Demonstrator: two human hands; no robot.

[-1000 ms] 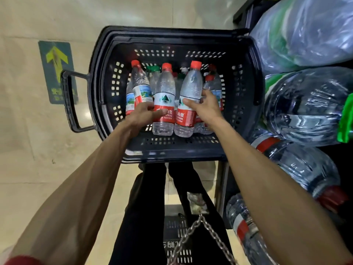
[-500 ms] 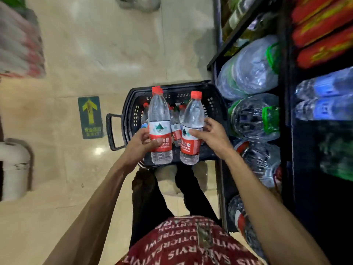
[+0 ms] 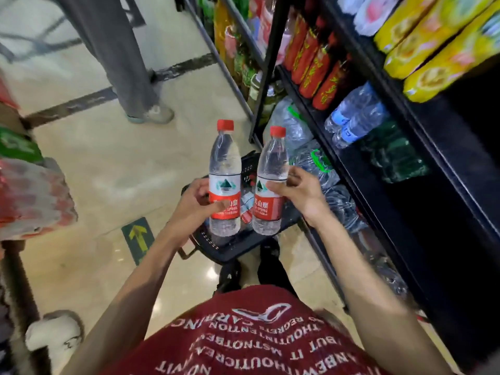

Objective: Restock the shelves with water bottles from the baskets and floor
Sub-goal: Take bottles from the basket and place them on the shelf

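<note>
My left hand (image 3: 198, 205) grips a clear water bottle (image 3: 225, 169) with a red cap and red label, held upright. My right hand (image 3: 296, 192) grips a second, matching bottle (image 3: 271, 166) beside it. Both bottles are in the air above the black basket (image 3: 232, 247) on the floor, which is mostly hidden behind them; a few more red-labelled bottles show inside it. The dark shelf unit (image 3: 359, 169) stands to the right, with blue-labelled water bottles (image 3: 354, 117) lying on one level.
Large clear water jugs (image 3: 305, 155) fill the bottom shelf. Red bottles (image 3: 316, 63) and yellow packs (image 3: 433, 50) sit higher up. Another person's leg and shoe (image 3: 151, 112) stand in the aisle ahead. Wrapped bottle packs (image 3: 29, 196) lie at left. A green arrow sticker (image 3: 138, 238) marks the floor.
Both hands have lifted their bottles up out of the basket and well above it. The view has risen and tilted up, showing the shelves and the aisle.
</note>
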